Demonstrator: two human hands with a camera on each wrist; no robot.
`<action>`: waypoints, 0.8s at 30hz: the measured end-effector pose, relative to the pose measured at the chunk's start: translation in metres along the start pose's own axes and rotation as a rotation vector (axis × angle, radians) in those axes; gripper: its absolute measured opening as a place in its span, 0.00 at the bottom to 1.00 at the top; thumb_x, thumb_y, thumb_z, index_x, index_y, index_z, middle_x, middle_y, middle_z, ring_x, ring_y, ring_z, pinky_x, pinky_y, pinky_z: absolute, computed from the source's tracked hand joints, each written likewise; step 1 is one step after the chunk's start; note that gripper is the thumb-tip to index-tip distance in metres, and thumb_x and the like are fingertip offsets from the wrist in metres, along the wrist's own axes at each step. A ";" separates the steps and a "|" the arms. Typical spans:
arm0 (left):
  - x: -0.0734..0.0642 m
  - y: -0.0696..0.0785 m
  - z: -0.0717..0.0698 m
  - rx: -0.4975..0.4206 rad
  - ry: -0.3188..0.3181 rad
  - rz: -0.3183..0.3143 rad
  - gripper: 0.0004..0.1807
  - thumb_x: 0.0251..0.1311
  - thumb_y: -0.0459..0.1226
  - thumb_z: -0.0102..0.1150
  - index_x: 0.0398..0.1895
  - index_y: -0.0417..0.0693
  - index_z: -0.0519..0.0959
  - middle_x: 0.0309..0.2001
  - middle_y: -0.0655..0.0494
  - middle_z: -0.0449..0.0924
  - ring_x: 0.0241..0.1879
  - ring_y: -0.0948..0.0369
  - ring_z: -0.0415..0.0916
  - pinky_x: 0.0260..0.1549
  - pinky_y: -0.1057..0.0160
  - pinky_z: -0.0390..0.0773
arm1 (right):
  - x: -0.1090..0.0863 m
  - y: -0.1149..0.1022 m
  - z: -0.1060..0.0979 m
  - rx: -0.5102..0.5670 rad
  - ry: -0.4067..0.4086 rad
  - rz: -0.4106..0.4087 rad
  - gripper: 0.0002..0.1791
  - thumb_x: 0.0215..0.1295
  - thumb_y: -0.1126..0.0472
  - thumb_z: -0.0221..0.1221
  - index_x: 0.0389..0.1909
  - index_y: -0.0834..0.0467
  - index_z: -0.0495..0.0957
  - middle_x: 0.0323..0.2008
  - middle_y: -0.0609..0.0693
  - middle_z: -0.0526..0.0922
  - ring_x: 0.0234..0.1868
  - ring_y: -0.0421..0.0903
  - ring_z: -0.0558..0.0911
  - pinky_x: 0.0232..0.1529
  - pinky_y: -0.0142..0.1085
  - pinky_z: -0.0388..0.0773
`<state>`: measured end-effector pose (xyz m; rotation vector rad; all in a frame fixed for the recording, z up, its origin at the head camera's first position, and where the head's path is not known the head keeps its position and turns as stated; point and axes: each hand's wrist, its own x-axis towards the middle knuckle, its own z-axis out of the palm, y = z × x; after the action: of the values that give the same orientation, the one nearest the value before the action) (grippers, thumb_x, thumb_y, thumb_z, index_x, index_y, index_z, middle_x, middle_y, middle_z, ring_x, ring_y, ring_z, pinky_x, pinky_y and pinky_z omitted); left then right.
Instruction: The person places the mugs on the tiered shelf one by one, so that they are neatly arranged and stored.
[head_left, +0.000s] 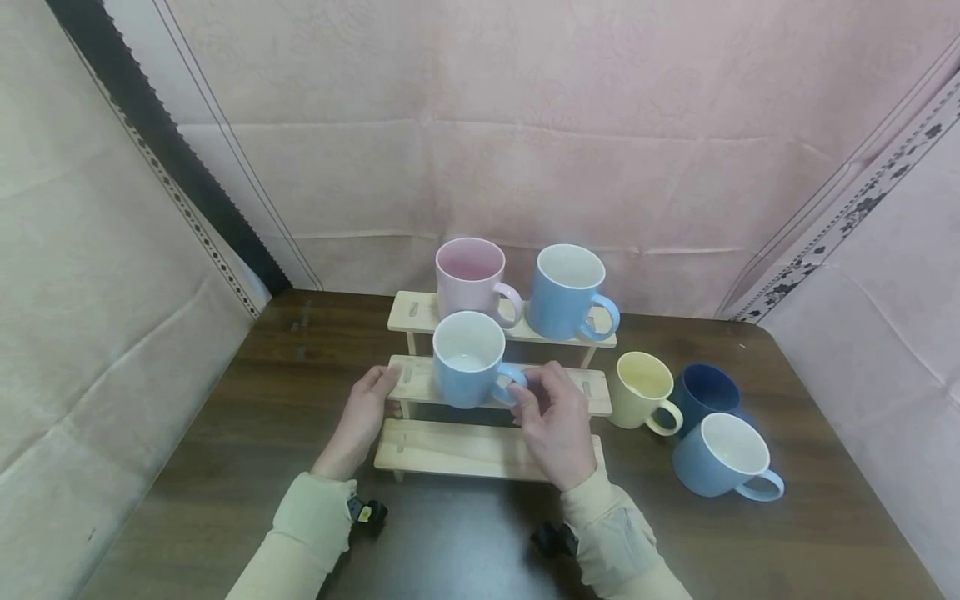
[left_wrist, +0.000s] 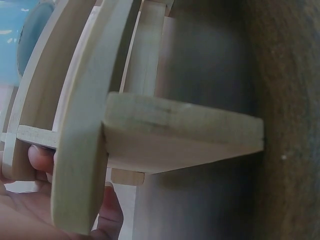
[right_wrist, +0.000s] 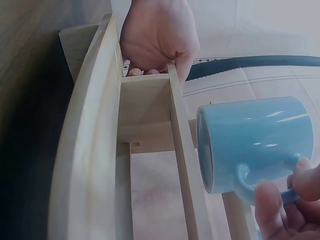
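Note:
A light blue mug (head_left: 467, 367) with a white inside stands upright at the middle tier of a three-tier wooden shelf (head_left: 450, 448). My right hand (head_left: 557, 421) pinches its handle between thumb and fingers, also seen in the right wrist view around the mug (right_wrist: 257, 142). Whether its base touches the board or hovers just over it, I cannot tell. At the middle tier's left end, my left hand (head_left: 365, 412) grips the board, with fingers under the edge; the left wrist view shows those fingers (left_wrist: 41, 159) partly hidden by wood.
On the top tier stand a pink mug (head_left: 468, 279) and another light blue mug (head_left: 566, 292). Right of the shelf, a yellow mug (head_left: 637, 392), a dark blue mug (head_left: 705, 393) and a tilted light blue mug (head_left: 720, 458) sit on the brown table (head_left: 247, 467). Pale cloth (head_left: 525, 150) hangs behind.

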<state>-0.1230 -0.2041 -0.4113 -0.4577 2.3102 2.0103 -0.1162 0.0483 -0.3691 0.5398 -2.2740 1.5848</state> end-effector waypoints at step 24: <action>0.002 -0.004 0.000 0.021 -0.005 0.011 0.23 0.76 0.52 0.37 0.50 0.40 0.70 0.39 0.51 0.71 0.38 0.56 0.68 0.40 0.60 0.68 | -0.004 0.004 0.008 0.000 -0.010 0.009 0.04 0.62 0.69 0.64 0.35 0.61 0.78 0.31 0.49 0.75 0.25 0.41 0.80 0.26 0.33 0.79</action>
<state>-0.1238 -0.2049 -0.4158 -0.4399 2.3337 1.9877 -0.1146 0.0423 -0.3773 0.5391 -2.2874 1.5897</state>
